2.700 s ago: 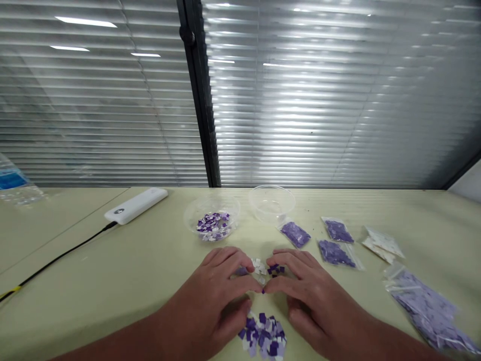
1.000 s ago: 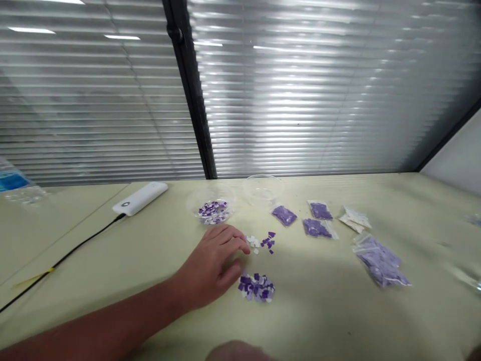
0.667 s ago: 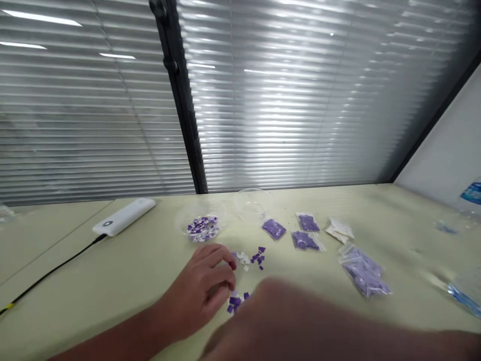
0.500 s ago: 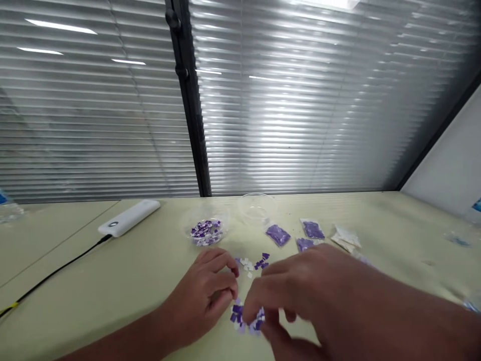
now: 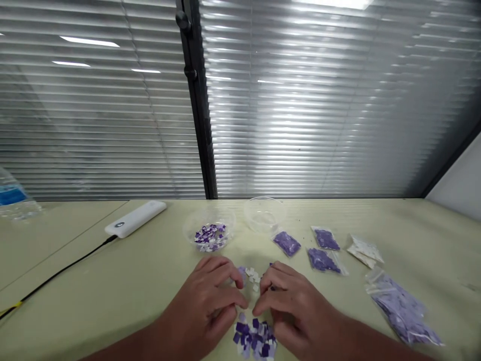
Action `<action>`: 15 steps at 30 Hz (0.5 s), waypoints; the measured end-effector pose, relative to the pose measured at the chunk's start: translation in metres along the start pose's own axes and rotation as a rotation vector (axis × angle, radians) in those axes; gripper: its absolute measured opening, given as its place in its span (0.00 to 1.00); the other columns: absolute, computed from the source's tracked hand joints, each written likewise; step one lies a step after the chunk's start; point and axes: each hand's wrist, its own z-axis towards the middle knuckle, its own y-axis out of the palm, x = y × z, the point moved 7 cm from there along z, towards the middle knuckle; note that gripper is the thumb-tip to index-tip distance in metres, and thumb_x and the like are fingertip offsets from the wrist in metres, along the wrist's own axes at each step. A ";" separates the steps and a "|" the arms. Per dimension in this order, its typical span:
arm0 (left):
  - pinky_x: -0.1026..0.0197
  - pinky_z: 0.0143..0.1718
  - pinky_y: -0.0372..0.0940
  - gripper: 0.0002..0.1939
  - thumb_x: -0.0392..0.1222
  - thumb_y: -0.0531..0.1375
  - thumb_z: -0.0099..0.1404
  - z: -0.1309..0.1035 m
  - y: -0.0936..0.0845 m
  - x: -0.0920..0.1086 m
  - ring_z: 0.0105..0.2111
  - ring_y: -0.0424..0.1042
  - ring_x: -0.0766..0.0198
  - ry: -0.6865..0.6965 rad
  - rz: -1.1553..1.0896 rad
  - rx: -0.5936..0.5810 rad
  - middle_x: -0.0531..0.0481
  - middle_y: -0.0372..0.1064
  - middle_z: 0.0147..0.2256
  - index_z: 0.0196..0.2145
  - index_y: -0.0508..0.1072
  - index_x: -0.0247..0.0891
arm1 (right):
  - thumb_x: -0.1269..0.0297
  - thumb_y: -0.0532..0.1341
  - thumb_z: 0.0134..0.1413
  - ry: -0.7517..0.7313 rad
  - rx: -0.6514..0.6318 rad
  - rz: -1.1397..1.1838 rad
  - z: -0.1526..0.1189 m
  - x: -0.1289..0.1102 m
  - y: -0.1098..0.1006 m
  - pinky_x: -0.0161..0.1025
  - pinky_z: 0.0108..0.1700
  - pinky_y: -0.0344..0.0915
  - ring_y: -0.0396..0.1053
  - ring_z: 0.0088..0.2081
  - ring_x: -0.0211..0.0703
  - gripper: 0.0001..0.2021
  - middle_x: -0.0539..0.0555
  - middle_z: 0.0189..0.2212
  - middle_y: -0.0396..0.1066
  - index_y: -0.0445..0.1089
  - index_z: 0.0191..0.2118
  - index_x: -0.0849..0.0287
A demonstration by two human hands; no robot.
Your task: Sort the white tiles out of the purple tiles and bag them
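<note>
Two round clear bowls (image 5: 265,223) stand toward the back of the bench (image 5: 93,281), the left one holding a mix of dark purple, lilac and white squares (image 5: 210,236); to their right lie three small purple bags (image 5: 286,243), a couple of overlapping white packets (image 5: 365,249) and, nearer, bulky lilac packaging (image 5: 404,308), whether one bag or two I cannot tell; one white device (image 5: 136,218) with one black cable (image 5: 63,268) lies at left, and one bottle (image 5: 14,194) is cut by the left edge; one mixed heap of squares (image 5: 257,340), too jumbled to count, sits at the near side between the hands, with a small white cluster (image 5: 253,275) beyond it and a few lilac squares (image 5: 242,272) beside that; the left hand (image 5: 208,306) and right hand (image 5: 296,306) come in low from either side, palms down, fingers curled, a narrow gap between their forefingers just above the heap; whether either pinches a square I cannot tell.
</note>
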 end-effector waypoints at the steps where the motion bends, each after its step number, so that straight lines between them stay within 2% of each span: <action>1: 0.53 0.43 0.58 0.17 0.24 0.52 0.64 0.000 0.000 0.001 0.40 0.68 0.57 0.009 -0.011 -0.008 0.49 0.71 0.37 0.33 0.77 0.42 | 0.83 0.55 0.35 -0.009 -0.028 0.015 0.001 -0.001 0.001 0.41 0.41 0.62 0.67 0.38 0.44 0.26 0.52 0.35 0.69 0.76 0.42 0.56; 5: 0.52 0.45 0.58 0.16 0.24 0.54 0.64 0.000 0.004 0.000 0.42 0.69 0.57 0.012 -0.037 -0.065 0.50 0.71 0.36 0.31 0.76 0.42 | 0.84 0.54 0.34 -0.002 -0.051 0.044 -0.001 -0.001 0.000 0.42 0.44 0.63 0.67 0.41 0.45 0.28 0.53 0.38 0.70 0.75 0.43 0.56; 10: 0.50 0.47 0.57 0.18 0.25 0.55 0.61 -0.001 0.007 -0.015 0.43 0.69 0.55 -0.135 0.052 -0.046 0.50 0.72 0.39 0.38 0.78 0.45 | 0.84 0.55 0.41 0.083 0.015 0.019 -0.004 0.009 -0.003 0.44 0.43 0.63 0.66 0.41 0.46 0.22 0.53 0.38 0.69 0.73 0.41 0.57; 15: 0.49 0.51 0.58 0.19 0.26 0.56 0.59 -0.003 0.009 -0.022 0.47 0.68 0.53 -0.187 0.062 -0.051 0.49 0.72 0.43 0.42 0.77 0.45 | 0.85 0.56 0.42 0.079 -0.031 0.036 -0.003 0.008 -0.001 0.43 0.44 0.63 0.67 0.40 0.45 0.20 0.52 0.37 0.69 0.73 0.39 0.57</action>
